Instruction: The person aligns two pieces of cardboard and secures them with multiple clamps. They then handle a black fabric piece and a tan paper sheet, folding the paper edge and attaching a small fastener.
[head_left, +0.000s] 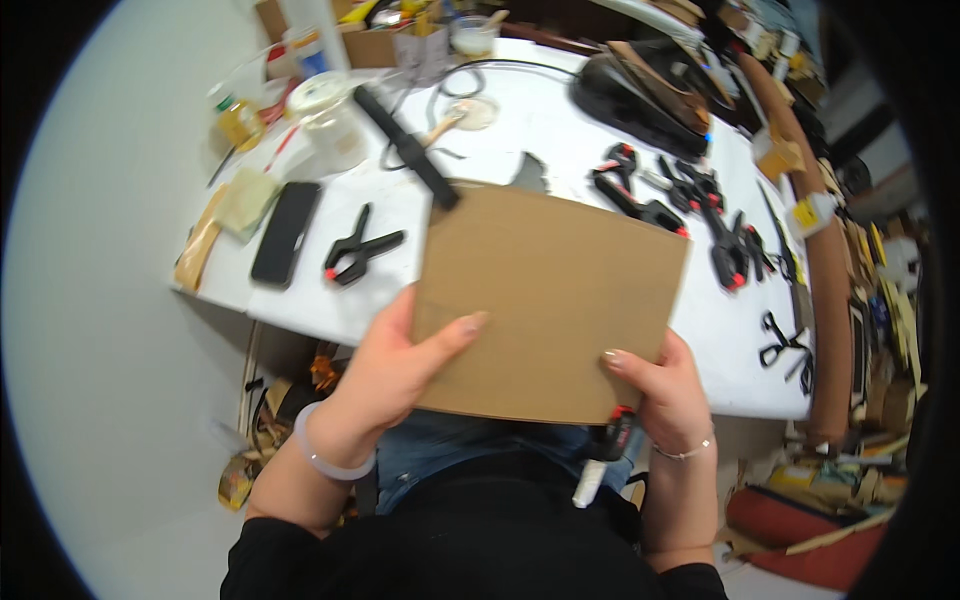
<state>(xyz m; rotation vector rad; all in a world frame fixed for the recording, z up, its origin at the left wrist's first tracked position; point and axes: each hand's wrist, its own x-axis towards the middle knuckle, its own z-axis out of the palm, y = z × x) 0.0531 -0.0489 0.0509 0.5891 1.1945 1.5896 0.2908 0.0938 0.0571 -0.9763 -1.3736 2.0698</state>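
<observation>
Between my two hands I hold a flat brown panel (550, 300), roughly square, above the near edge of the white table. My left hand (390, 365) grips its left side, thumb lying across the face. On the lower right side my right hand (675, 390) holds it the same way. The fingers behind the panel are hidden. A black clamp (420, 165) sticks out from the upper left corner. At the bottom edge, beside my right hand, hangs a black clamp with a red tip (617, 435); a pale piece shows at its lower end.
On the white table (370, 305) lie a black spring clamp (358, 248), a dark phone (286, 235) and several more clamps (730, 250) at the right. A white jar (328, 125) and a yellow bottle (238, 118) stand far left. A dark bulky object (640, 105) sits at the back.
</observation>
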